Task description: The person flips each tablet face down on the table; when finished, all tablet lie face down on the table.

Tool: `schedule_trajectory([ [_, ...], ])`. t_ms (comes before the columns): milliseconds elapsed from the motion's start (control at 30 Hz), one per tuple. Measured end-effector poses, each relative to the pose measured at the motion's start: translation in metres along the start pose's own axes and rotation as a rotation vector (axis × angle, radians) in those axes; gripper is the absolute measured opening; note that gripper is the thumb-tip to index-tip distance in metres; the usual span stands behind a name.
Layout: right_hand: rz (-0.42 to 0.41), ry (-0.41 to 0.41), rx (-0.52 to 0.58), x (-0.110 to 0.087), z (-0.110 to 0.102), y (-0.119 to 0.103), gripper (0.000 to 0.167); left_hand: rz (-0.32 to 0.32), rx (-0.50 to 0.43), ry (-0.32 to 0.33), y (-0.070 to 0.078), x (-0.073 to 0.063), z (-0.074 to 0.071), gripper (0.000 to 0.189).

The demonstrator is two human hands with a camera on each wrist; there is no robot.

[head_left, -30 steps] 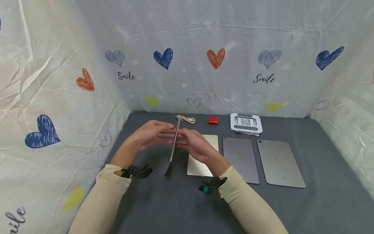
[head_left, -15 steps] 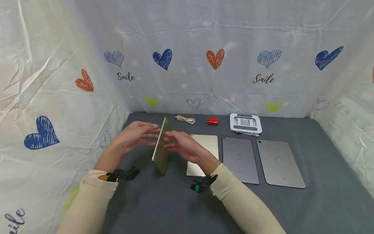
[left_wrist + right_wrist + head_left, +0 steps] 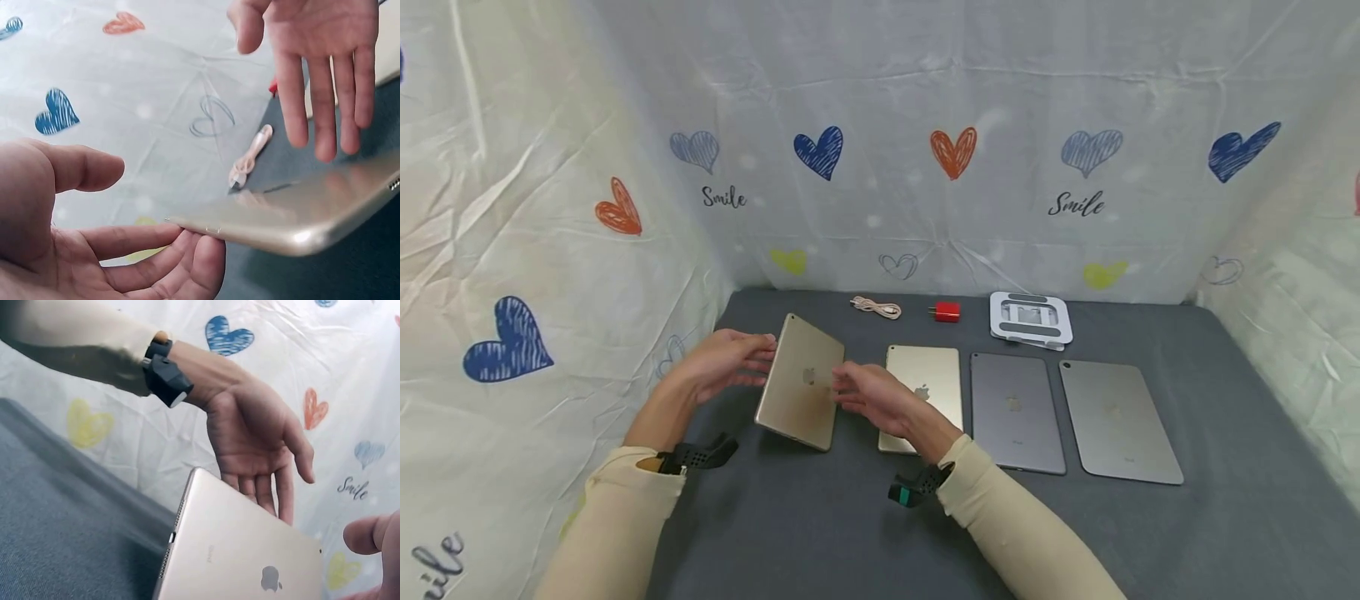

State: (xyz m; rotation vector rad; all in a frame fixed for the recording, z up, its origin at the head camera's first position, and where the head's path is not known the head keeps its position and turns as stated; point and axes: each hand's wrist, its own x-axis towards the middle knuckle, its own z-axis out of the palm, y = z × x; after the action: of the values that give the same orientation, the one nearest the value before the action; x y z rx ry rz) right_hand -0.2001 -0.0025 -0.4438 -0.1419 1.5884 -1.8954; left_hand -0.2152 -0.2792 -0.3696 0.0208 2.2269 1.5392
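A gold tablet (image 3: 797, 392) stands tilted over the left part of the table, its back with the apple logo toward me. My left hand (image 3: 726, 364) is at its left edge. In the left wrist view, the fingertips (image 3: 209, 256) touch that edge from beneath, while the thumb is lifted clear of it. At the tablet's right side is my right hand (image 3: 880, 402), fingers extended and thumb apart, overlapping the tablet's edge in the head view. From the left wrist, the right palm (image 3: 322, 31) shows with straight fingers pointing toward the tablet's back.
To the right, a second gold tablet (image 3: 936, 375), a dark grey tablet (image 3: 1017, 412) and a silver-grey tablet (image 3: 1122, 421) lie in a row, backs up. Behind them are a coiled cable (image 3: 876, 307), a red charger plug (image 3: 947, 312) and a folded white stand (image 3: 1032, 318). Printed sheets enclose the table.
The tablet, earlier edge-on between both hands, has moved left and turned so its gold back faces me. The left hand went left and slightly down; the right hand shifted left, then stayed near its side.
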Motion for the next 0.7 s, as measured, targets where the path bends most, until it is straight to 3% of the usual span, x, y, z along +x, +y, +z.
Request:
schedule_trajectory([
  [267,0.01,0.037,0.018,-0.004,-0.009,0.011,0.064,-0.042,-0.052,0.018,-0.026,0.011,0.001,0.05],
  [500,0.01,0.073,0.018,-0.014,-0.017,0.011,0.066,-0.091,-0.084,0.04,-0.044,0.024,0.015,0.053],
  [700,0.01,0.082,0.03,-0.022,-0.021,0.011,0.065,-0.128,-0.097,0.062,-0.051,0.037,0.028,0.051],
])
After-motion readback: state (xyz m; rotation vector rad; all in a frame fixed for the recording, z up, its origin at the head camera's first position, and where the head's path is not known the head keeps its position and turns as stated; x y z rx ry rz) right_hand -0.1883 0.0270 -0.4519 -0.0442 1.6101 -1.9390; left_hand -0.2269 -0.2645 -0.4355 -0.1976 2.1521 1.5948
